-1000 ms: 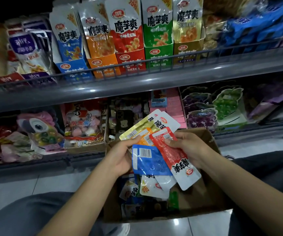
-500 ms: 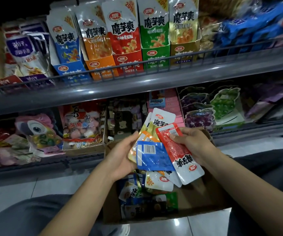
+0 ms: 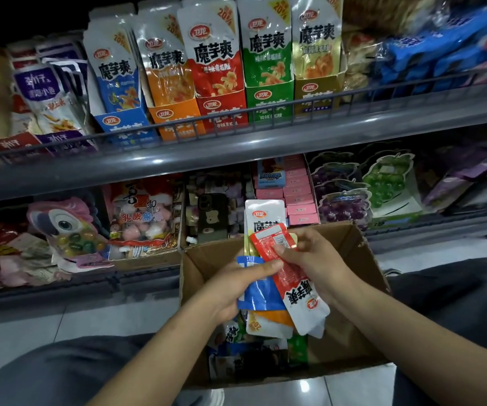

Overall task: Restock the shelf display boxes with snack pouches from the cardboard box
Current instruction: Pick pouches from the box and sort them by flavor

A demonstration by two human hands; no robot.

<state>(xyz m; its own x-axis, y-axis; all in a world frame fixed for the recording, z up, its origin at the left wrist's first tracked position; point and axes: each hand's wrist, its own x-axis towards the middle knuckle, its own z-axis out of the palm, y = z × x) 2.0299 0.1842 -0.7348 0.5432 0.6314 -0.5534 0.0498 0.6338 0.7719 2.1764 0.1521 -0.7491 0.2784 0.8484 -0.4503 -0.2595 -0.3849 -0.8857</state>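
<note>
While left hand is gripping the mixed pouches, right hand is pinching the red pouch: light, floppy, slick film, so it's best taken by its sealed edge.

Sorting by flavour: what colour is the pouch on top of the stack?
Red and white pouch, head view.

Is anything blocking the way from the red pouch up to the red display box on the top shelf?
Partly. The red pouch is held by both the left hand and right hand. The wire rail crosses the red display box front, and pouches already stand in it, so entry is from above.
</note>
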